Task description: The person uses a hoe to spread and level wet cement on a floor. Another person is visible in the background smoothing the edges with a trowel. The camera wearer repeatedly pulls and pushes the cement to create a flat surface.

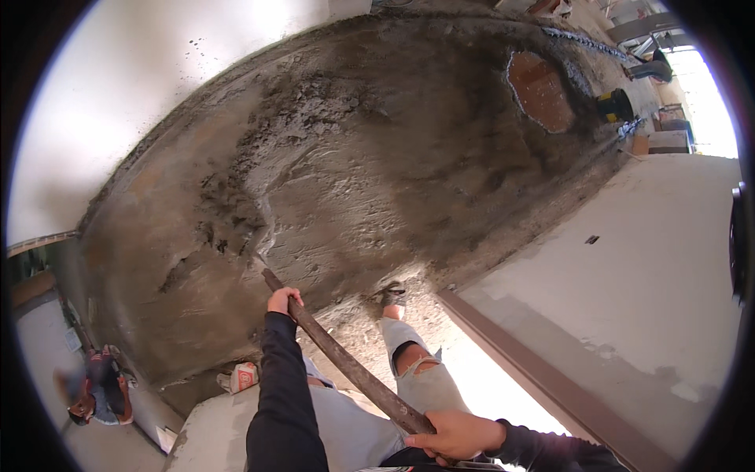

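A long, slightly bent wooden tool handle (350, 366) runs from my waist out over the floor. My left hand (284, 300) is closed around it near its far end. Lower right, by my hip, my right hand (454, 435) wraps around the handle's near end. Beyond my left hand, the far end meets the wet grey mortar (338, 197); any blade there cannot be made out under the mortar. The mortar is smoother in the middle, with rough, lumpy patches to the left and behind. One foot (393, 294) of mine stands at its near edge.
At the far right, brown water (541, 92) pools in a hollow, with a black bucket (614, 105) beside it. A white wall (181, 86) bounds the left; another wall (621, 275) stands right. A person (102, 389) is at lower left, near a crumpled bag (242, 377).
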`<state>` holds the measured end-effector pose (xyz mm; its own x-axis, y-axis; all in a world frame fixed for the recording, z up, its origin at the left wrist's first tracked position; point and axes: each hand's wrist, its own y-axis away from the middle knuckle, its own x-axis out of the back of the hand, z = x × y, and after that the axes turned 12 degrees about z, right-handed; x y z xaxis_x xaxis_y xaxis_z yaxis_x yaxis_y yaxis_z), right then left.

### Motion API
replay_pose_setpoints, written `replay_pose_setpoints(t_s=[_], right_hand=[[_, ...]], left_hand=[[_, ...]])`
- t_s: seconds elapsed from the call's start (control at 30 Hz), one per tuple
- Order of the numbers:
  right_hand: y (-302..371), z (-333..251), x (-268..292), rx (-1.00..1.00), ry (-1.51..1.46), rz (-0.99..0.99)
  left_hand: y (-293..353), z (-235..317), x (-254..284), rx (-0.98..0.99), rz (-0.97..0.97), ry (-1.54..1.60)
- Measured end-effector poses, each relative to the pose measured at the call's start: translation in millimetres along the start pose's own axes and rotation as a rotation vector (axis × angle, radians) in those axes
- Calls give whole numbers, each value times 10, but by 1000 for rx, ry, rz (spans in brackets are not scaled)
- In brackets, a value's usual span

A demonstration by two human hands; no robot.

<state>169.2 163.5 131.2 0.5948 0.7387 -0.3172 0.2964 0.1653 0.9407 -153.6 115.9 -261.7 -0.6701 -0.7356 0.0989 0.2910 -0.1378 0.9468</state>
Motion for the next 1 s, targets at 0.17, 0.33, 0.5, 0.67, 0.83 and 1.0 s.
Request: replay_pose_setpoints(t_s=[0.17, 0.33, 0.5, 0.67, 0.83, 1.0], right_hand=[[167, -480, 185, 122, 6, -40], [361, -1143, 331, -26, -44, -69], [493, -1851, 721, -124, 25, -139], [553, -2597, 1085, -321, -54, -77], [600, -3296, 1600, -425, -122, -62], [549, -3562, 1973, -506, -135, -119]], left_hand=[[-113, 278, -142, -47, -73, -47], [-282, 583, -206, -36, -93, -7], [-372, 833, -353, -115, -110, -2], [-381, 1183, -701, 27, 88, 143], [-199, 1689, -1173, 48, 203, 256], [-631, 1719, -1272, 308, 124, 967]])
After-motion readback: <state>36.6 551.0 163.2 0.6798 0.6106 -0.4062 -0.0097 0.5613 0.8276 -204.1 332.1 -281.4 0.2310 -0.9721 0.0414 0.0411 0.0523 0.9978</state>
